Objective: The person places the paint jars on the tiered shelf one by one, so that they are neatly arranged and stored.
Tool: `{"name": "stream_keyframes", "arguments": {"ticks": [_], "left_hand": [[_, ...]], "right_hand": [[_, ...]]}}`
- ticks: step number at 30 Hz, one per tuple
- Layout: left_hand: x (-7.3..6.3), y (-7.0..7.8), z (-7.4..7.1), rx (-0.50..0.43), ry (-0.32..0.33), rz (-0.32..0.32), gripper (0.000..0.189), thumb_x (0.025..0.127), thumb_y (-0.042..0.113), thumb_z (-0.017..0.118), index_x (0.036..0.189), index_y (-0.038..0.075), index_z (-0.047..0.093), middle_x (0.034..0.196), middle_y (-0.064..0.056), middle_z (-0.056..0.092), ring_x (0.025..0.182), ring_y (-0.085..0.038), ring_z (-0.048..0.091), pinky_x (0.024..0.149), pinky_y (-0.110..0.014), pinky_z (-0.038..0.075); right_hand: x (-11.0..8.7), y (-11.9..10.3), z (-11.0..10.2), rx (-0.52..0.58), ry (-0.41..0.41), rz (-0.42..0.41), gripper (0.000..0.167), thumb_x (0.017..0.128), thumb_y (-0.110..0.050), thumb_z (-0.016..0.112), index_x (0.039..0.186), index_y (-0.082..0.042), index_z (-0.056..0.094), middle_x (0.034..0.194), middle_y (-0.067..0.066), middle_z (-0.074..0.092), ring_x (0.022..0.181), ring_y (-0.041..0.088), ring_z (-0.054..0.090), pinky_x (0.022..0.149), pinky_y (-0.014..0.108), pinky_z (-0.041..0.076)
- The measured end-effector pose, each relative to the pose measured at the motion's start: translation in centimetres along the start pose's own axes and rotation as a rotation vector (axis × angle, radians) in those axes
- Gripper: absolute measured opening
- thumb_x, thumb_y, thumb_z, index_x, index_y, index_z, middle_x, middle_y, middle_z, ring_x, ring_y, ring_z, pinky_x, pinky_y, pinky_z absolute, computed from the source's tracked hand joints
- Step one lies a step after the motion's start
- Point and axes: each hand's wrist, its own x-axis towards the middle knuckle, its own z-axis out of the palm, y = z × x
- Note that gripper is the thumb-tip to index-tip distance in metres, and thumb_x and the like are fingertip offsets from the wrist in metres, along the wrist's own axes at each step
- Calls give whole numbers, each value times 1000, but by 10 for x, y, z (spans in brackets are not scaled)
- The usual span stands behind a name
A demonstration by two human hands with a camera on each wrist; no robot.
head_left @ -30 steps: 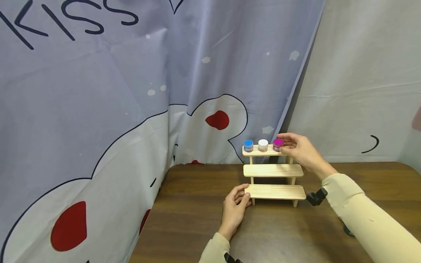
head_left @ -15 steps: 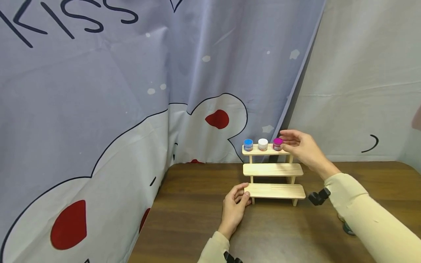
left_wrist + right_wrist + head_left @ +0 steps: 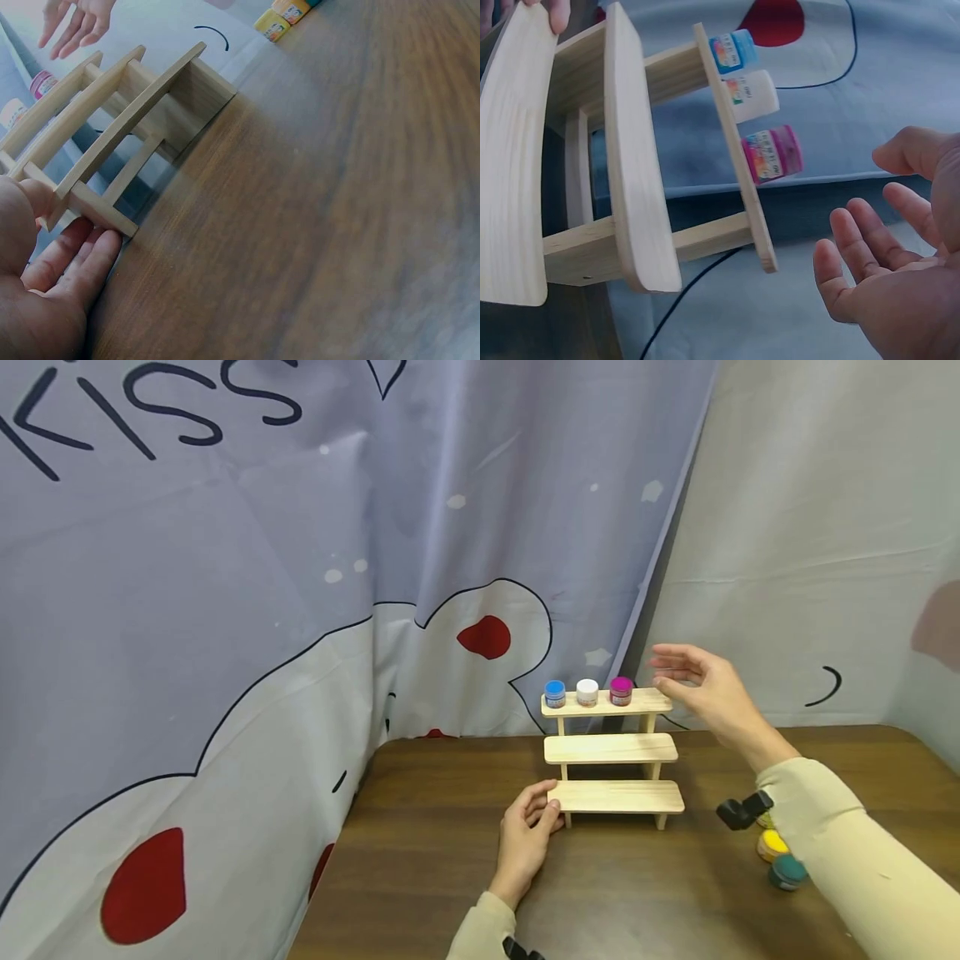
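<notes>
Wooden stand (image 3: 611,748), 1, with 3 tiers, upright on the bench (image 3: 637,893). Small jars, 3, upright in a row on its top tier (image 3: 651,699): blue jar (image 3: 555,695), white jar (image 3: 587,693), magenta jar (image 3: 621,692), each apart from the next. Further jars, 3, at right on the bench: yellow jar (image 3: 771,846), teal jar (image 3: 788,872), yellowish jar (image 3: 765,820), the last mostly hidden. Left hand (image 3: 525,839), 1: pinching the left end of the bottom tier (image 3: 618,797). Right hand (image 3: 708,693), 1: fingers (image 3: 853,244) spread, loosely bent, holding nothing, near the top tier's right end. Handling note, my judgement: steady the stand without lifting; keep the right hand wide of the magenta jar; match the gaps.
</notes>
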Motion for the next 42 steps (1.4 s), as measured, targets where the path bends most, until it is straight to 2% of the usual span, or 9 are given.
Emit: {"name": "stream_keyframes", "arguments": {"ticks": [2, 6, 11, 15, 23, 29, 34, 42], "left_hand": [[0, 0, -1, 3, 1, 2, 32, 109, 9, 73, 140, 13, 75, 120, -13, 79, 108, -19, 77, 91, -34, 69], [0, 0, -1, -1, 1, -6, 32, 109, 8, 73, 140, 13, 75, 121, -13, 79, 108, -18, 77, 91, -34, 69], [-1, 3, 0, -6, 0, -20, 32, 109, 7, 73, 140, 14, 75, 121, -13, 79, 109, -20, 77, 92, -33, 69], [0, 2, 0, -7, -2, -21, 32, 109, 7, 73, 141, 13, 74, 121, -13, 78, 110, -21, 76, 93, -34, 69], [0, 0, 1, -14, 7, -19, 31, 108, 6, 74, 138, 12, 76, 119, -13, 79, 108, -20, 76, 92, -34, 69], [0, -1, 0, -14, 4, -16, 32, 108, 6, 73, 139, 13, 75, 120, -14, 79, 109, -22, 76, 92, -33, 69], [1, -2, 0, -4, 8, -9, 31, 108, 7, 73, 139, 12, 75, 120, -13, 79, 108, -24, 77, 91, -33, 69], [1, -3, -1, -9, 0, -10, 31, 109, 7, 73, 139, 13, 75, 120, -12, 79, 108, -22, 76, 91, -34, 69]], "right_hand": [[-1, -1, -3, 15, 11, -11, 52, 105, 2, 73, 154, 3, 58, 124, -18, 71, 114, 6, 72, 94, 10, 58], [-5, -8, -9, 25, 38, -37, 48, 105, 2, 74, 152, -2, 62, 124, -18, 72, 114, 5, 72, 94, 10, 58], [-11, -21, -18, 47, 78, -23, 46, 105, 1, 74, 150, -8, 66, 124, -18, 74, 115, 5, 73, 91, 13, 61], [-19, -30, -29, 90, 77, -26, 47, 105, 0, 75, 151, -10, 66, 129, -12, 75, 116, 5, 73, 90, 14, 62], [-36, -43, -50, 290, 88, -36, 48, 104, 4, 75, 150, -3, 63, 133, 3, 75, 116, 9, 77, 91, 25, 66], [-53, -48, -65, 374, 82, -58, 51, 103, 7, 74, 152, 2, 60, 135, 8, 75, 115, 13, 79, 89, 30, 67], [-66, -45, -75, 346, 118, -44, 52, 103, 8, 74, 152, 1, 60, 134, 7, 75, 113, 12, 80, 87, 29, 68], [-95, -28, -94, 333, 164, -54, 52, 102, 13, 72, 152, 4, 60, 131, 7, 76, 110, 12, 80, 87, 27, 67]]}}
